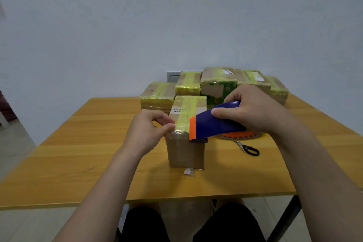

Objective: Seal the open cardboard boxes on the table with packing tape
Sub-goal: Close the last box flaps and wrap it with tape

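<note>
We note the left hand (149, 129) pinching yellow tape (186, 116) at the near top corner of the box (185, 153), which stands at the middle of the table (78, 153). Its label (177, 110) is partly legible: "0-030", "SMELL". The right hand (253, 110) grips the blue-orange dispenser (212, 126) at the box's right top edge. Scissors (248, 148) lie to the right.

A wooden table (78, 143) stands against a pale blue wall (117, 25) on light floor tiles (15, 153).
</note>
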A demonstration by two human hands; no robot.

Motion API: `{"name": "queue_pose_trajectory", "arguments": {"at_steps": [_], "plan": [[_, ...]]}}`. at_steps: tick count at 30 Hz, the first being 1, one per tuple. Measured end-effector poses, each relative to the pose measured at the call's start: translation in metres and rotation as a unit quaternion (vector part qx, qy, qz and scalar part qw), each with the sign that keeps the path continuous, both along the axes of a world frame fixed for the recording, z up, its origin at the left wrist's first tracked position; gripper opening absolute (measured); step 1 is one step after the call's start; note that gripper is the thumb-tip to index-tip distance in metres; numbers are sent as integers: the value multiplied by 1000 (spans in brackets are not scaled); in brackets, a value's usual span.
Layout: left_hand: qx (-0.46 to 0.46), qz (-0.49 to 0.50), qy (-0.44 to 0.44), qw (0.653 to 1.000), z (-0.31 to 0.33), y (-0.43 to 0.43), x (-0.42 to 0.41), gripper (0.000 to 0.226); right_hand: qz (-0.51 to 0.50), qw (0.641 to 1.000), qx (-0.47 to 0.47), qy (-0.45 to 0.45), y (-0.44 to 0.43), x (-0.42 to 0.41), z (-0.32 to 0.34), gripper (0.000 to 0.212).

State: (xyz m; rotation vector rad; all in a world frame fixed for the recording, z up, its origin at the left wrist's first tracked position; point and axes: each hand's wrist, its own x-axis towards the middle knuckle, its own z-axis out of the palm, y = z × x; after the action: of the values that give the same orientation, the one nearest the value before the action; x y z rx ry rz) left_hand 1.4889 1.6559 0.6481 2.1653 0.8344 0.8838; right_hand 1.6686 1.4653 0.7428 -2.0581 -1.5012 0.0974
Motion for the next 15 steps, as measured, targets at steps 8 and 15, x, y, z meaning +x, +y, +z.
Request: {"name": "queue_pose_trajectory", "arguments": {"at_steps": [8,15], "plan": [[-94,13,61,994,-8,22,-5,66,3,1000,-5,19,-1,5,-2,27],[-109,-139,77,981,-11,16,21,65,15,999,-9,29,-3,6,-2,28]]}}
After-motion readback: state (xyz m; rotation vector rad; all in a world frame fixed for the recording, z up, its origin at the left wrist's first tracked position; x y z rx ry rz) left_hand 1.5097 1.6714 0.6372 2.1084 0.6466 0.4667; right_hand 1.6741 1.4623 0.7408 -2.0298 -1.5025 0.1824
